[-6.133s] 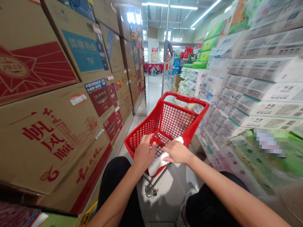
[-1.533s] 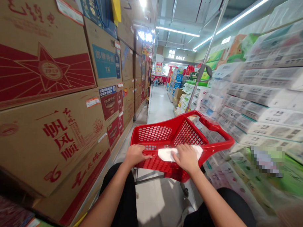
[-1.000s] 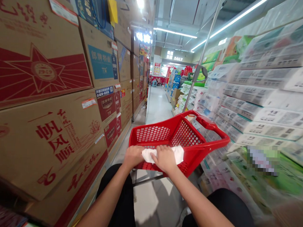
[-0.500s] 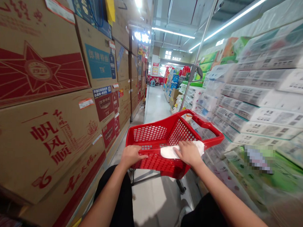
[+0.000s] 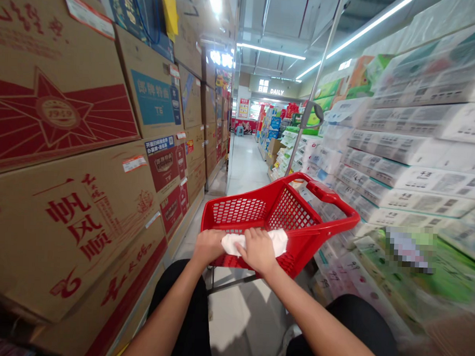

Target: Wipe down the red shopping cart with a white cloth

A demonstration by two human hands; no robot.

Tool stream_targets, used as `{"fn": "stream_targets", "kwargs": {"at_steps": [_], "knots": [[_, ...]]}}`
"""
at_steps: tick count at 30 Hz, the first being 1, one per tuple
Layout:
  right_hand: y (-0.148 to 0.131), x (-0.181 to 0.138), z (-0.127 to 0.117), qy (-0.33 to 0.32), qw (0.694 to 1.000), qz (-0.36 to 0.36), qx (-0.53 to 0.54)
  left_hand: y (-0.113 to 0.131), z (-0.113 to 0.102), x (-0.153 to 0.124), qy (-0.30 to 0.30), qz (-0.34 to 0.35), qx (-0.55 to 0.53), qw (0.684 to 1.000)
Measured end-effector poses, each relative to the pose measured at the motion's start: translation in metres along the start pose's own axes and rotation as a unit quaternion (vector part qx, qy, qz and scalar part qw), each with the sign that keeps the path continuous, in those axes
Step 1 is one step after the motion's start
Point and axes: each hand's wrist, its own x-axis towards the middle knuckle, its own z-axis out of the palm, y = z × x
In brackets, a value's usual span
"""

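A red plastic shopping cart [image 5: 315, 238] with mesh walls stands in front of me, its handle to the right. My left hand [image 5: 208, 246] is closed over the near rim at the left end of the basket. My right hand [image 5: 257, 248] is wrapped round a white cloth [image 5: 279, 242] that lies over the same rim, and presses it there. Part of the cloth is hidden under the fingers. The two hands are close together, with the cloth's left end almost at my left hand. The basket's visible inside holds nothing that I can make out.
Cardboard cartons [image 5: 92, 209] are stacked along the left side. White wrapped paper packs [image 5: 428, 174] rise on the right, with a green pack [image 5: 453, 258] lower down. A metal pole with a grey handle [image 5: 312, 115] stands behind the cart. A tiled aisle [image 5: 244, 157] runs ahead.
My right hand has slid left along the rim with the cloth, towards my left hand. The cart has shifted slightly to the right. My left hand keeps its hold on the rim.
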Motion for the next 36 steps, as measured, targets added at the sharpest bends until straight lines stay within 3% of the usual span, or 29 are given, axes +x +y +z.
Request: {"fn": "stream_targets", "kwargs": {"at_steps": [3,7,10,17,21,25,32,34,36], "knots": [[-0.028,0.01,0.005,-0.004,0.999,-0.018,0.035,-0.006,0.003,-0.002,0.016,0.038,-0.009,0.999],[-0.02,0.009,0.003,-0.01,0.998,-0.041,0.048,-0.012,0.004,-0.003,0.028,0.059,-0.013,0.998],[0.014,0.0,-0.003,-0.01,0.999,-0.028,0.018,-0.012,0.004,-0.002,0.03,0.037,-0.002,0.999],[0.128,-0.03,-0.037,0.005,0.995,0.008,-0.098,-0.006,-0.001,-0.001,0.025,-0.004,0.018,1.0],[0.147,-0.038,-0.048,0.022,0.992,0.031,-0.123,-0.002,-0.005,0.0,0.013,-0.01,0.01,1.0],[0.105,-0.032,-0.034,0.023,0.993,0.045,-0.103,0.004,-0.005,0.001,0.004,-0.024,0.003,1.0],[-0.04,0.011,0.007,0.028,0.997,0.058,0.052,0.009,-0.002,-0.001,0.007,-0.019,-0.028,0.999],[-0.063,0.022,0.011,0.023,0.993,0.076,0.082,0.006,-0.003,0.0,0.009,-0.029,-0.035,0.999],[-0.069,0.028,0.011,0.013,0.993,0.069,0.094,0.002,-0.005,0.0,0.006,-0.03,-0.035,0.999]]}}
